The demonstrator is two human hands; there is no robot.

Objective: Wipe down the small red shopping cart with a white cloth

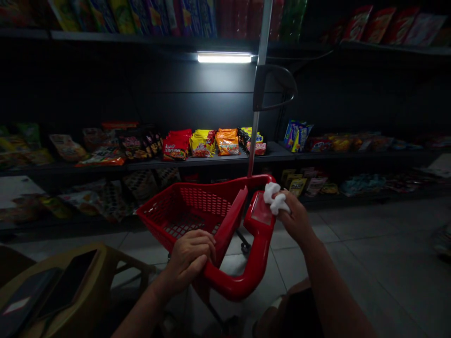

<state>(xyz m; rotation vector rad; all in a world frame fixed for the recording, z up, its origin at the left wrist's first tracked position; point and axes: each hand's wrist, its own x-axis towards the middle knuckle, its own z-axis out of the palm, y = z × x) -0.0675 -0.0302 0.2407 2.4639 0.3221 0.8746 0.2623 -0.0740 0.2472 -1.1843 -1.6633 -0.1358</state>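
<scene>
Our left hand (188, 260) is curled over the side of the red plastic handle (229, 286) of a red shopping cart (183, 199), its fingers wrapped around the rail and the thumb out of sight behind them. Our right hand (296, 218) pinches a crumpled white wipe (276, 198) between its fingertips and presses it to the top corner of the handle, just beside a clear label panel (261, 209) set into the red plastic. The cart stands on grey floor tiles (369, 244) directly ahead of us, with its slotted basket showing no goods. A metal pole (256, 126) rises from its front corner and carries a black loop handle (275, 87), and a small caster (244, 248) shows beneath. At the bottom left corner of the view, near our left forearm, a dark tablet (66, 281) lies on a tan object that we cannot identify. Beyond the cart runs dark store shelving, where red, yellow and orange instant noodle packets (200, 144) line the front edge of the middle shelf (211, 162). Blue-packaged goods (298, 136) stand further right, more packets (398, 23) fill the top shelf, and a bright strip light (224, 57) glows on the back panel (158, 89).
</scene>
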